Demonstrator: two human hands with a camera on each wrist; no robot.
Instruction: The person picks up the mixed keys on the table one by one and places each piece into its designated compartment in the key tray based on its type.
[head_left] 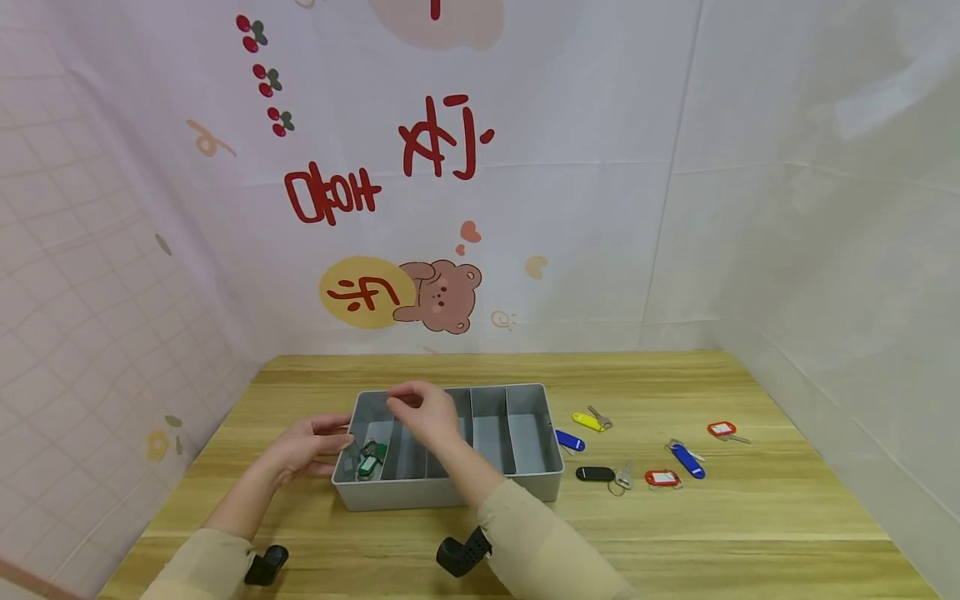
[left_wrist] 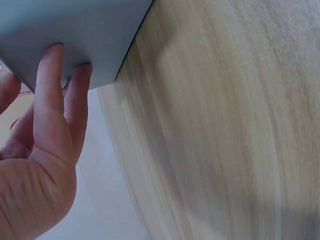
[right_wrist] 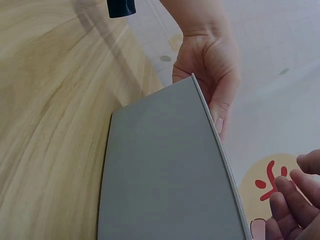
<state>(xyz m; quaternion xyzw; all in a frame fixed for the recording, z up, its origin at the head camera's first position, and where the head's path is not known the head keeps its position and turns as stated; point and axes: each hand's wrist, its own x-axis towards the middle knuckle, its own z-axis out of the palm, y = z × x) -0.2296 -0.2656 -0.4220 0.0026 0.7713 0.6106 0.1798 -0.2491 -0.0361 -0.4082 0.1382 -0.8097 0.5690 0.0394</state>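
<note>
A grey tray [head_left: 397, 497] with several side-by-side compartments stands on the wooden table. My left hand [head_left: 303, 448] grips its left end, the thumb over the rim and the fingers against the outer wall; in the left wrist view two fingertips press that wall. Green key tags [head_left: 368, 465] with keys lie in the leftmost compartment. Above the tray, over its left half, hovers my right hand [head_left: 429, 415], fingers loosely bent and nothing visible between them. The right wrist view catches only the fingertips [right_wrist: 295, 202], above the tray's rim.
Right of the tray lie keys with a yellow tag [head_left: 588, 422], a blue tag [head_left: 570, 440], a black tag [head_left: 596, 474], a red tag [head_left: 662, 477], another blue tag [head_left: 687, 460] and another red tag [head_left: 722, 428]. A printed curtain [head_left: 570, 208] hangs behind the table [head_left: 720, 542].
</note>
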